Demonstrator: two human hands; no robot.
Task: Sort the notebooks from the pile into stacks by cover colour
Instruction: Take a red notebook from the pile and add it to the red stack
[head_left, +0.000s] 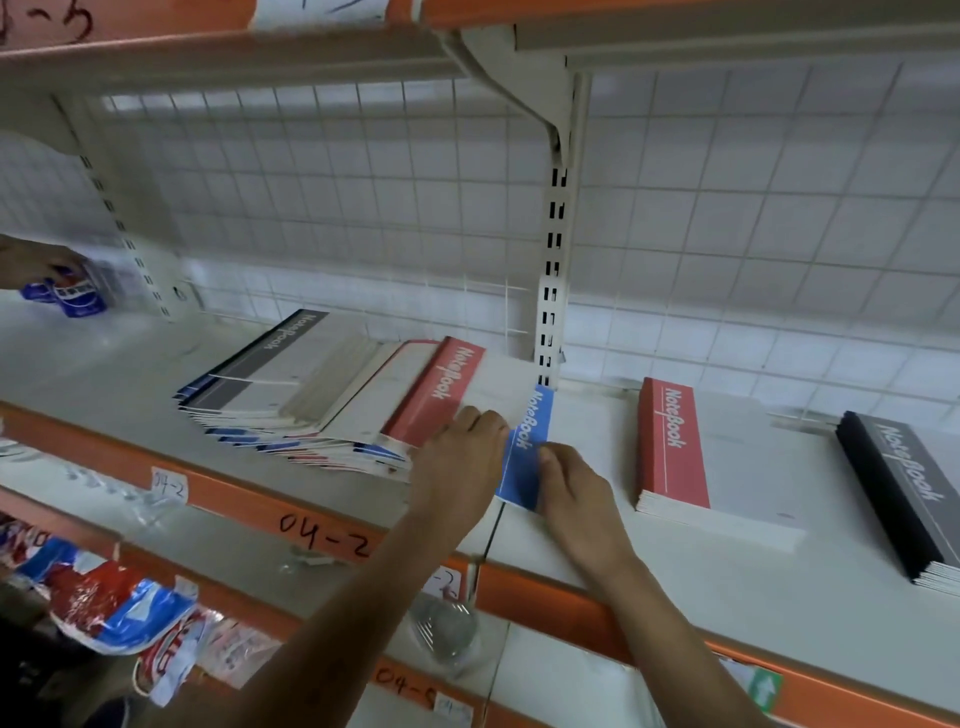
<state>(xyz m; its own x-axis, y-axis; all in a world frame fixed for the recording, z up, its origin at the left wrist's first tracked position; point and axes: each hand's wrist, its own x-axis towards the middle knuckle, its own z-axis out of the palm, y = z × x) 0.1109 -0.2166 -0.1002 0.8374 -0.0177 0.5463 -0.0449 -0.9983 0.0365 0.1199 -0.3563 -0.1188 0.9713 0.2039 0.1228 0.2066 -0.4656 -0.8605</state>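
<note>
Person, part view, two limbs listed.
1. The left hand (457, 457): bare, knuckles and finger backs plain to see.
2. The right hand (576, 493): bare, likewise.
3. The left forearm (337, 623): bare from wrist to the near edge of view, long and slim.
4. The right forearm (675, 639): bare along its whole visible length.

Nails too blurred to describe.

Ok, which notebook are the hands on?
The blue notebook, lying between the pile and the red stack; left hand and right hand both touch its blue band. The black stack sits farther right, untouched.
</note>
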